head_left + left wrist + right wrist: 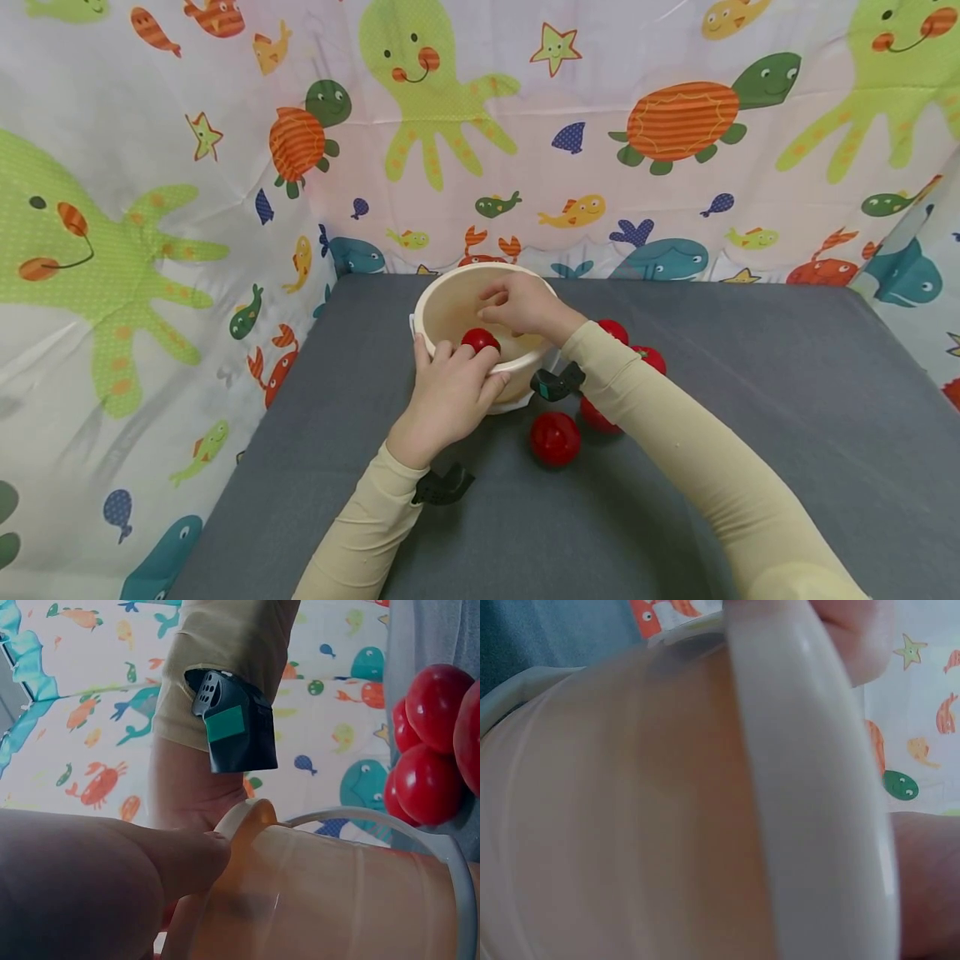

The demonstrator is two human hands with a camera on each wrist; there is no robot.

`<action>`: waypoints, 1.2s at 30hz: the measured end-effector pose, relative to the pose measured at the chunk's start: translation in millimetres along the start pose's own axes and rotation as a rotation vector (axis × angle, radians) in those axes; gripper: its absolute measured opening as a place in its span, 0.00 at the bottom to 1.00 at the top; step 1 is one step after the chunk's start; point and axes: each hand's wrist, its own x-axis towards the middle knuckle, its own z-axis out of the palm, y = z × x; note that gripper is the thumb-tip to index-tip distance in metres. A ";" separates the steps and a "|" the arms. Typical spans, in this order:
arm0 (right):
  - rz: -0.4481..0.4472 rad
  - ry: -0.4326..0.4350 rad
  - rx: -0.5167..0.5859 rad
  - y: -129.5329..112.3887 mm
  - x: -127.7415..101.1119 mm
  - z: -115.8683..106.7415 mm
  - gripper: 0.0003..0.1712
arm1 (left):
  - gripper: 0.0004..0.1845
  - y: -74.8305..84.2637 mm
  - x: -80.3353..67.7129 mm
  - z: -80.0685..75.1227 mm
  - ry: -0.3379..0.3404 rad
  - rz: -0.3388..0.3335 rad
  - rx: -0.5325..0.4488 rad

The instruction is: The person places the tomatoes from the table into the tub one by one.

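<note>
A cream plastic bucket (450, 292) with a white handle (450, 851) stands toward the back of the table, tilted slightly toward me. My left hand (450, 392) grips its near rim, fingers over the edge and thumb outside. Just beyond those fingers, a red tomato (480, 339) shows inside the bucket. My right hand (525, 307) reaches over the right rim into the bucket's mouth, its fingers loosely bent with nothing visible between them. In the right wrist view the bucket wall (630, 810) and rim (817, 795) fill most of the picture.
Right of the bucket several red tomatoes lie on the grey table (315, 467), one tomato (555, 439) in front and others partly hidden by my right sleeve (690, 450). A curtain (480, 108) printed with sea animals encloses the back and sides.
</note>
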 end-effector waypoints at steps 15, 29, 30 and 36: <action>-0.016 0.070 0.118 8.3 -14.0 -29.5 0.27 | 0.10 0.9 -1.6 -1.3 -0.006 -0.002 -0.024; 0.082 0.238 0.108 97.3 -88.2 -131.1 0.33 | 0.10 -0.3 -0.8 0.1 0.023 0.006 -0.019; 0.088 0.243 0.108 105.6 -93.9 -134.9 0.34 | 0.10 -0.6 -0.7 0.5 0.021 0.003 -0.021; 0.142 0.279 0.087 152.4 -124.5 -148.8 0.40 | 0.09 -0.5 0.3 2.4 0.025 0.005 -0.028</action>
